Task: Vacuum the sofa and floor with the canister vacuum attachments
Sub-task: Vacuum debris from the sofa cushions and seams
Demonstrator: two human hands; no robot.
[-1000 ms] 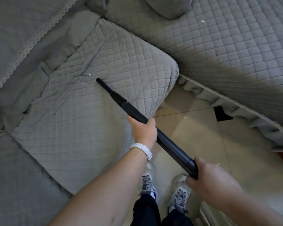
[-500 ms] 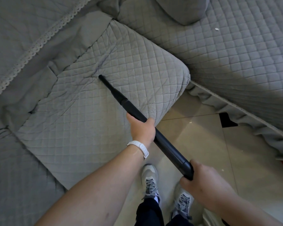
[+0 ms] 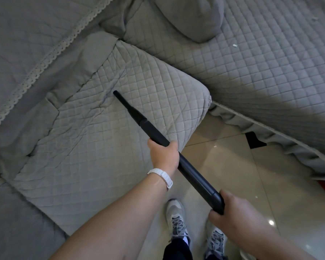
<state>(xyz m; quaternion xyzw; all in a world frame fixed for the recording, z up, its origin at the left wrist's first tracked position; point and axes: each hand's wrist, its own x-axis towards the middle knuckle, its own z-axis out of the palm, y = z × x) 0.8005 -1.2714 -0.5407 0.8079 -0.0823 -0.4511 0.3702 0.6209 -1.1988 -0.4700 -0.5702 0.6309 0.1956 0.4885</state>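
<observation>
Currently, most of the view is filled by the sofa (image 3: 261,76), which is covered in grey quilted fabric. A lace trim (image 3: 51,55) is seen running diagonally across the upper-left section. A corner seat cushion (image 3: 101,147) is seen left of centre, its rounded corner pointing toward the right-hand section. Glossy beige tiled floor (image 3: 242,175) is exposed at lower right, bordered by the ruffled skirt of the cover. A plain grey pillow (image 3: 191,17) is seen at top centre, lying on the quilted surface. A black vacuum wand (image 3: 195,171) is held diagonally from lower right to upper left, over the cushion corner. The right hand (image 3: 238,212) is wrapped around the wand's lower end, fingers curled under and thumb on top. The left hand (image 3: 164,156) is closed around the wand further up, just above the cushion edge, with the thumb tip visible on the far side. Grey-and-white shoes (image 3: 176,218) are seen on the tiles between the forearms. A narrow crevice nozzle (image 3: 128,107) is fitted to the wand's upper end. Its tip is placed near the middle of the cushion, beside a crease. Actual contact with the fabric cannot be confirmed. A white wristband (image 3: 162,175) is worn on the left wrist. A white scrap (image 3: 234,45) is seen on the right-hand section, well apart from the nozzle. A pale fleck (image 3: 215,146) is seen on the floor near the cushion corner.
</observation>
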